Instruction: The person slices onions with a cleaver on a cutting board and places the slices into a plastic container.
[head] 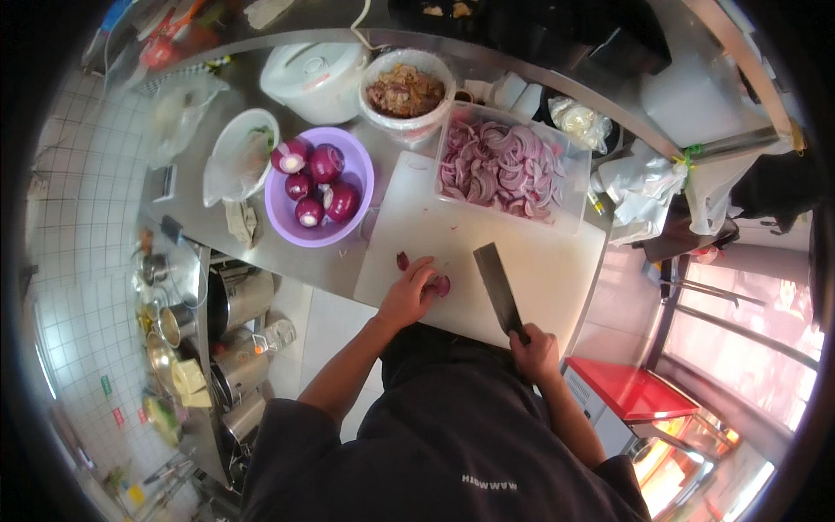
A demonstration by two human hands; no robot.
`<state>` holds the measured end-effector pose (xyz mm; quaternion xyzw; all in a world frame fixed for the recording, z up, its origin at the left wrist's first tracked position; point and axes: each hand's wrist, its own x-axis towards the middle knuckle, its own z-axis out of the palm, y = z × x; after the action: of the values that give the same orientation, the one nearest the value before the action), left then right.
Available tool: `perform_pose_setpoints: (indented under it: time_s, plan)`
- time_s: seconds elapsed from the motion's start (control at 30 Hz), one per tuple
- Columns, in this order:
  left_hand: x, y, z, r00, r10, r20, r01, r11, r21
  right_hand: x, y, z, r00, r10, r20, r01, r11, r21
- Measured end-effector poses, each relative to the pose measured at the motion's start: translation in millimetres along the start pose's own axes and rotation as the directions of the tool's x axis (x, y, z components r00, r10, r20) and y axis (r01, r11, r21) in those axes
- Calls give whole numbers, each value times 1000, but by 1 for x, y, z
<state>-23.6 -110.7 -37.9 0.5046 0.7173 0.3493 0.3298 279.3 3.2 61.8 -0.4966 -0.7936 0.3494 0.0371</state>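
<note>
My right hand (536, 352) grips the handle of a cleaver (497, 284), its dark blade angled up and left over the white cutting board (541, 264). On the board's left side, my left hand (409, 295) has its fingers bent beside a small cut piece of red onion (442, 286). Whether the fingers grip that piece is hidden from above. Another onion scrap (402, 261) lies just past the fingertips. A clear plastic tub (574, 207) of sliced red onion (502, 163) sits on the board's far part. Several whole peeled red onions (341, 201) fill a purple bowl (278, 218) at the left.
Behind the board stand a bag-lined tub of brown food (406, 91) and a white lidded container (316, 81). A white bowl with a plastic bag (244, 153) is at far left. Plastic bags (642, 189) hang by the right edge. Steel pots (241, 300) sit on a lower shelf.
</note>
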Motion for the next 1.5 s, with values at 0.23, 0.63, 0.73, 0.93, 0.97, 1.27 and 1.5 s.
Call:
perform_pose_setpoints:
  time_s: [0.23, 0.63, 0.73, 0.93, 0.97, 1.27, 1.5]
  plan:
    - [-4, 37, -18, 965, 237, -113, -184, 916, 356, 21, 24, -3, 998, -51, 41, 51, 999, 18]
    - [51, 41, 40, 965, 261, 20, -260, 947, 190, 10, 49, -1, 1000, 0, 30, -3, 994, 113]
    - [58, 46, 60, 971, 221, 90, -237, 938, 253, 1, 51, -5, 999, 38, 22, -41, 987, 158]
    - [65, 63, 76, 974, 226, 33, -225, 929, 295, -7, 59, -12, 995, 36, -88, -29, 996, 81]
    - [65, 63, 77, 962, 271, 30, -267, 916, 299, -5, 59, -15, 994, 24, -103, -19, 998, 54]
    - [52, 81, 109, 921, 388, -16, -375, 898, 232, -3, 61, -11, 996, 37, -86, -31, 997, 64]
    - [48, 73, 112, 902, 427, -70, -376, 854, 360, -2, 63, -9, 994, 49, -98, -42, 996, 78]
